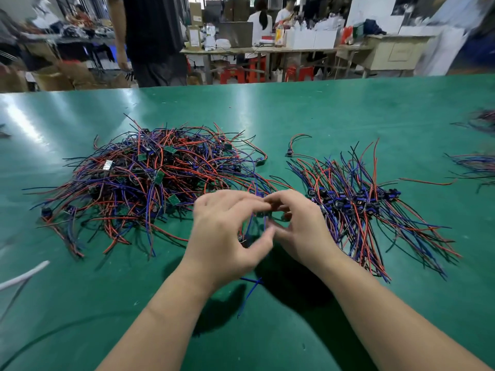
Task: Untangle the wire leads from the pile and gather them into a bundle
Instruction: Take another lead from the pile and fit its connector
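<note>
Wire pile (144, 183): tangled red, blue and black leads with small green boards, left of centre on your glossy green tabletop (321, 116).
Left hand (222, 236): fingers curled, meeting the right at centre frame.
Right hand (297, 226): pinching one thin blue-wired lead (251, 295) with the left, tails dangling below.
Bundle (361, 210): combed leads fanned just right of your hands.

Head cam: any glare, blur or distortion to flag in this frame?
Head view: overhead light glares off the green table at far left; fingertips of the left hand and right hand are motion-blurred around the wire lead they hold; dark shadows fall under both forearms; the table's far edge bows from the wide lens; top corners smear; the tangled pile is sharp.
</note>
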The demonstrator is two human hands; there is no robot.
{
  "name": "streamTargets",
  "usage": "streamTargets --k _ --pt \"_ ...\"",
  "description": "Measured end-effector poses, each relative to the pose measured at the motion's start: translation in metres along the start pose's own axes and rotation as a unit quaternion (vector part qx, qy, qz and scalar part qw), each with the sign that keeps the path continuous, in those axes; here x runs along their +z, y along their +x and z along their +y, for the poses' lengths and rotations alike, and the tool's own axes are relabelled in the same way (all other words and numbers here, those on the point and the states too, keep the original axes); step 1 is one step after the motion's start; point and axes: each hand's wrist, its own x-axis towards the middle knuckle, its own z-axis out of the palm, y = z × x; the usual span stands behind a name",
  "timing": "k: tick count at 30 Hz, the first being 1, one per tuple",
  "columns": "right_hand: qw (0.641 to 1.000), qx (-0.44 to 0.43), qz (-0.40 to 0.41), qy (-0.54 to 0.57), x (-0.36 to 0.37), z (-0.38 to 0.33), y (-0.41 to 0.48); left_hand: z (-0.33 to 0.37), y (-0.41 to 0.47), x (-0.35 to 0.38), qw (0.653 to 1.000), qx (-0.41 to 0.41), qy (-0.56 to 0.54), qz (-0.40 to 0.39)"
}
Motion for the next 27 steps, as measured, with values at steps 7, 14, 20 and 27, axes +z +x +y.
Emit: streamTargets --k 7,14,20,27 --pt "0.992 0.036 0.038 0.114 -0.011 -0.001 0.003 0.003 -0.002 0.003 0.995 0.055 -0.015 -0.079" --pt "0.938 0.067 0.054 0.337 -0.019 -0.013 0.004 -0.001 -0.002 0.002 0.996 0.031 0.000 -0.086" --pt "0.809 0.163 0.132 0.549 -0.040 -0.014 0.013 -0.002 -0.001 0.003 0.999 -0.028 0.009 -0.035" --pt "0.682 0.183 0.160 0.690 -0.065 -0.015 0.019 -0.003 0.001 0.002 0.991 -0.131 0.008 -0.004"
